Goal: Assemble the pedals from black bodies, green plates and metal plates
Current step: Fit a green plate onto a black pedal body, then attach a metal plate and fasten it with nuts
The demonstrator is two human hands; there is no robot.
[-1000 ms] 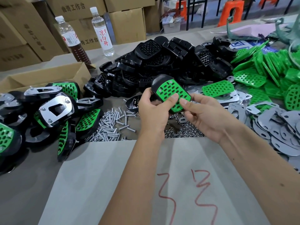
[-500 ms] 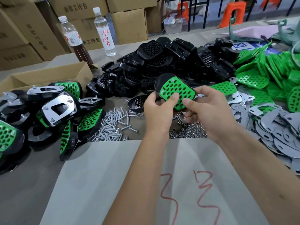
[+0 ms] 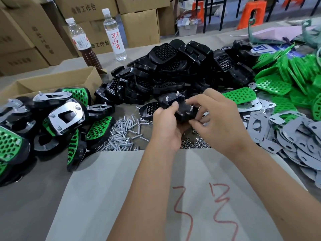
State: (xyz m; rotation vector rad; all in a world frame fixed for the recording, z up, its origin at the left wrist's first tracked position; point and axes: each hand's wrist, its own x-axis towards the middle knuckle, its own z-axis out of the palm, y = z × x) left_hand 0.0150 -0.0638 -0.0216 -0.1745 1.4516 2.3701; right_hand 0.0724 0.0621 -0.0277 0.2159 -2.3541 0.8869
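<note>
Held pedal body [image 3: 177,108]: black, underside up, centre of view, raised above the loose hardware; 3 screw ends poking up from it.
Left hand [image 3: 167,126]: at 7 o'clock of the body, fingers curled under and around it, thumb pressed on top.
Right hand [image 3: 217,119]: at 4 o'clock of the body, fingertips pinching its right edge; possibly also holding a small nut, too blurred to tell.
Black bodies pile [image 3: 173,70]: at 12 o'clock of the hands, heaped on the table.
Green plates [image 3: 295,70]: heap at 2 o'clock, 1 plate [image 3: 239,95] lying just beside the right hand.
Metal plates [image 3: 295,136]: grey, spread at 3 o'clock.
Screws [image 3: 121,134]: scattered at 9 o'clock of the left hand.
Nuts [image 3: 196,144]: small heap below the hands.
Finished pedals [image 3: 60,119]: stacked at 9 o'clock, near an open carton [image 3: 52,82].
Bottles [image 3: 113,33]: 2, upright at 11 o'clock.
Cardboard sheet [image 3: 121,197]: at 6 o'clock, red marks on it.
</note>
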